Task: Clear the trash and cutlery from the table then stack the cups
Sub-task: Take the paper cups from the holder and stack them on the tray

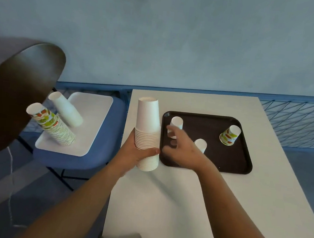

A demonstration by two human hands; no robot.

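Note:
My left hand [137, 151] grips a tall stack of upside-down white paper cups [147, 129], held upright at the white table's left edge. My right hand [180, 146] reaches over the dark tray [230, 165] with spread, blurred fingers right beside a small upside-down white cup [177, 121] at the tray's far left. A second upside-down white cup [201, 144] stands just behind my right wrist. A cup with a green and orange pattern [230, 136] stands upside down at the tray's far right.
Left of the table [181, 208], a blue chair seat [110, 133] carries a white tray [91, 112] with a leaning patterned cup stack [52, 127] and a leaning white stack [66, 111]. A dark chair back [13, 94] looms at the near left. A blue mesh fence [297, 122] runs behind.

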